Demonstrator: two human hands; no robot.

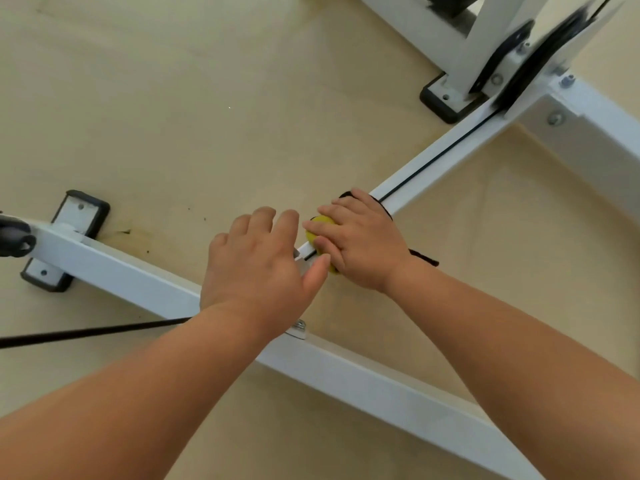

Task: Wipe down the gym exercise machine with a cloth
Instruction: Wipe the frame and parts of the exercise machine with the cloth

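The yellow cloth (pixel 323 224) lies bunched on top of the frame joint (pixel 304 259), where a branch beam (pixel 471 147) meets the long white beam (pixel 381 382) of the gym machine. It sits directly beneath the right grip (pixel 360 244). That grip is spread flat over it, fingers laid out and pressing down, so only a yellow patch shows past the fingertips, and dark edges of the cloth show beyond the knuckles and beside the wrist. The left grip (pixel 256 268) rests on the joint just beside it, fingers loosely relaxed and holding nothing, its thumb almost touching the cloth. A thin black cable (pixel 443 157) runs from the joint along the top of the branch beam, passing under the right grip and up to a black pulley bracket (pixel 540 64) far from the joint. Close to the joint on the near side, a bolt (pixel 299 328) sticks out of the long beam beneath the left wrist. A black strap (pixel 86 332) stretches away from the joint toward the left edge. Well to the left of the joint, a black-rimmed foot plate (pixel 65 237) sits on the tan floor (pixel 173 116), with a dark stain (pixel 128 233) beside it. A second foot plate (pixel 446 98) lies far beyond the joint, next to the bracket.
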